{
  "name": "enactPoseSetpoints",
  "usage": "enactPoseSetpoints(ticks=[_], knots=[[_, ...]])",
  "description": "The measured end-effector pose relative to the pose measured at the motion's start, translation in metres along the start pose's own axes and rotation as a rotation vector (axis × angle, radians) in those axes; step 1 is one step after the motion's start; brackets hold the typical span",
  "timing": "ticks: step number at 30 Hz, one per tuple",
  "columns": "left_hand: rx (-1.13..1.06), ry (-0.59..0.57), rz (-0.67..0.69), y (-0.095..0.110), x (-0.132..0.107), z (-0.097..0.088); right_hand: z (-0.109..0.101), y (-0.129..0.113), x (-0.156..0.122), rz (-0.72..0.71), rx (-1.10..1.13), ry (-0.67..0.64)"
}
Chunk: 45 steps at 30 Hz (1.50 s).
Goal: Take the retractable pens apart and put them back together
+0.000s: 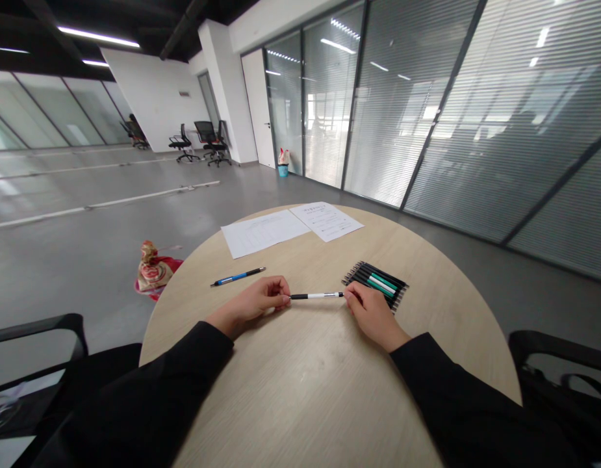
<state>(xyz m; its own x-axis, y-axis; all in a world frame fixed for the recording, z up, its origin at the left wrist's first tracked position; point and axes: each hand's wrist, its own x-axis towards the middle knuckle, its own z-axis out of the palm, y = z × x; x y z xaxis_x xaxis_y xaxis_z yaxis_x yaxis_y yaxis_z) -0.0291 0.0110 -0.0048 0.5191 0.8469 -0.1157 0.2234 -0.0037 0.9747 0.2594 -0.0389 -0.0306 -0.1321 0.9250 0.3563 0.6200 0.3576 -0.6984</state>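
Note:
A white pen with a black grip lies level between my hands, just above or on the table; I cannot tell which. My left hand pinches its black end between thumb and fingers. At the other end, my right hand pinches the tip near the clip. Right behind my right hand is a row of several black pens laid side by side, with green and white barrels among them. A blue and black pen lies by itself beyond my left hand.
Two printed sheets, a left one and a right one, lie at the far edge of the round wooden table. Chairs stand at both sides, one armrest at left. A red and gold bag is on the floor.

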Motion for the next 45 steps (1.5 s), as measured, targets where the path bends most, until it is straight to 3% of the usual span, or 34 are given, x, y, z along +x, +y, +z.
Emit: enactPoseSetpoints(ticks=[28, 38, 45], knots=[[0.012, -0.006, -0.006, 0.002, 0.001, -0.001, 0.0, -0.001, 0.0, -0.016, 0.042, -0.013], [0.039, 0.013, 0.007, 0.001, 0.0, 0.0, 0.016, 0.023, 0.004, 0.191, 0.432, 0.005], [0.038, 0.01, -0.007, -0.001, 0.0, 0.0, 0.018, 0.024, 0.003, 0.203, 0.385, 0.021]])
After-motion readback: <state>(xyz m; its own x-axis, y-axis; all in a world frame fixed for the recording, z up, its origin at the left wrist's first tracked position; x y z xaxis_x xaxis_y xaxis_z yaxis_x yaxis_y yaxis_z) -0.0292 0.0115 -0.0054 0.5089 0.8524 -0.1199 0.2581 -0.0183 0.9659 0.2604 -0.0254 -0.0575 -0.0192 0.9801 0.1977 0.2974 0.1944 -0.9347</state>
